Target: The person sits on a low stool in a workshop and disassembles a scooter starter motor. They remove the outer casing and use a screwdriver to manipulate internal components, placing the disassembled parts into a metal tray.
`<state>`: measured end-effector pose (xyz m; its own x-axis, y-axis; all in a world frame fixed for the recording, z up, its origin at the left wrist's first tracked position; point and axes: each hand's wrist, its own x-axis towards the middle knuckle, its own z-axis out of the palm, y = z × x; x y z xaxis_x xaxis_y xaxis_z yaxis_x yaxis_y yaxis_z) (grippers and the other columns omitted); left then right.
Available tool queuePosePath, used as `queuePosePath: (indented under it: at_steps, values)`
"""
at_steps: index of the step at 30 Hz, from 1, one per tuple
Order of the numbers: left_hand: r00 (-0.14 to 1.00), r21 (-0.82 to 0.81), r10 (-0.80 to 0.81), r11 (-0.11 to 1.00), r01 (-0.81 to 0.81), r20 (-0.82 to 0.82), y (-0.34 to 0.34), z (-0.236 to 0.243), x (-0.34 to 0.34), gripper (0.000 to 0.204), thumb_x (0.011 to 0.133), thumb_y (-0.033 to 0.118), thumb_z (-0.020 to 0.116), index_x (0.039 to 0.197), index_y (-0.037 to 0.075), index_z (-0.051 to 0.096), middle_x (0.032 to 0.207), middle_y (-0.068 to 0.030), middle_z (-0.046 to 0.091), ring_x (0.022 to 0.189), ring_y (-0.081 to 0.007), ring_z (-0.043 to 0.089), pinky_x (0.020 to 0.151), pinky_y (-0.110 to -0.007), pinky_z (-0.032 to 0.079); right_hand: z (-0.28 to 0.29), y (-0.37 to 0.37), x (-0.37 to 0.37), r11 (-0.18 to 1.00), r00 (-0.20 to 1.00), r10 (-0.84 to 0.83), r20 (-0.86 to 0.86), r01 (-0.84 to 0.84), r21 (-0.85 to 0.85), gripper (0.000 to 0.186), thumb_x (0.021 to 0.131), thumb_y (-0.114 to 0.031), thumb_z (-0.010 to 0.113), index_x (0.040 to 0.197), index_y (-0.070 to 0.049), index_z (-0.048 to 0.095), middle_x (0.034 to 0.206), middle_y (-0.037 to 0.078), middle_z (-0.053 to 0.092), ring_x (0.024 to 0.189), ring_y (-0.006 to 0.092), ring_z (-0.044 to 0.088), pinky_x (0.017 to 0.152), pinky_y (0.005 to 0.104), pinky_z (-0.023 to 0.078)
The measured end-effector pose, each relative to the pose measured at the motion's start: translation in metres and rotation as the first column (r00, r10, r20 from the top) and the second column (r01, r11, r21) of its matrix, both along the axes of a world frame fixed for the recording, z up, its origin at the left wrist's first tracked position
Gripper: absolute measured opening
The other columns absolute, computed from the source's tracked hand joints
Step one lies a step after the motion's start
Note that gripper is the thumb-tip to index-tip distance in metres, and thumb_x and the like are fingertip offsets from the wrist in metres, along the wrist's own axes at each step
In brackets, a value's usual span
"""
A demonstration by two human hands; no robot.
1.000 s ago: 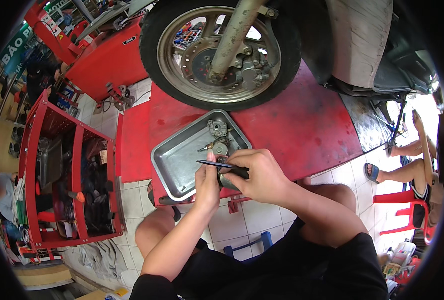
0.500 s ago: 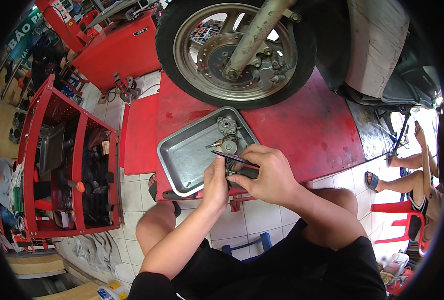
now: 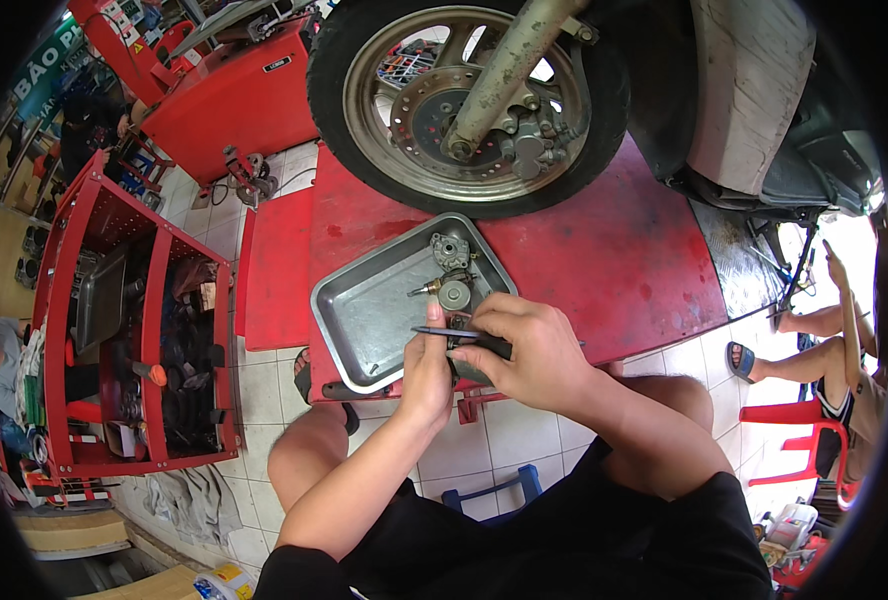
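My right hand (image 3: 529,350) grips a black-handled screwdriver (image 3: 454,334) that points left over the near edge of a grey metal tray (image 3: 369,310). My left hand (image 3: 426,365) holds a small dark metal part against the screwdriver's tip; the part is mostly hidden by my fingers. Two small grey metal engine parts (image 3: 451,270) lie in the tray's far corner. The tray rests on a red lift platform (image 3: 604,250).
A motorcycle's front wheel (image 3: 469,100) with brake disc stands on the platform just beyond the tray. A red tool cart (image 3: 134,320) full of tools is on the left. A seated person (image 3: 814,350) on a red plastic chair is at the right. My knees are below the platform.
The view has shifted a little. My hands stay together over the tray's near edge, working the screwdriver on the small part.
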<state>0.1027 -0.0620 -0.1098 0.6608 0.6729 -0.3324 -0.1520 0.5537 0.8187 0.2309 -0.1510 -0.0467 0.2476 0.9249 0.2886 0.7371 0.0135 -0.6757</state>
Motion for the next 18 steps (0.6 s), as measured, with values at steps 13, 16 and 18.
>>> queuePosePath:
  at_steps: [13,16,18]
  values:
    - [1.0,-0.05,0.005,0.999,-0.006,-0.018,-0.003,0.008,-0.002,0.06,0.105,0.054,0.042,0.106,-0.002,0.063,0.1,-0.0087,0.067,0.094,-0.0139,0.06,0.087,-0.03,0.047,0.002,0.001,-0.002,1.0,1.0,0.003,-0.014,-0.003,-0.027,0.024,0.08,-0.022,0.079,0.089,-0.002,0.07,0.091,0.008,0.067,0.074,0.0332,0.068,0.062,0.0426,0.054]
    - [0.999,-0.071,-0.003,0.997,0.0,-0.036,-0.002,0.002,-0.002,0.059,0.106,0.054,0.041,0.107,-0.001,0.063,0.1,-0.0086,0.067,0.095,-0.0142,0.061,0.088,-0.031,0.047,0.007,0.001,-0.002,1.0,0.999,0.006,-0.042,-0.007,-0.016,0.023,0.081,-0.022,0.078,0.087,-0.001,0.07,0.091,0.008,0.067,0.074,0.0336,0.067,0.063,0.0431,0.054]
    - [1.0,-0.086,-0.006,0.996,0.004,-0.025,-0.003,0.002,-0.002,0.059,0.106,0.053,0.041,0.107,-0.001,0.063,0.1,-0.009,0.067,0.095,-0.0147,0.061,0.088,-0.031,0.048,0.007,0.001,-0.001,0.999,0.999,0.027,-0.04,-0.029,-0.045,0.024,0.08,-0.022,0.078,0.088,-0.001,0.069,0.09,0.009,0.067,0.075,0.0342,0.067,0.063,0.0433,0.054]
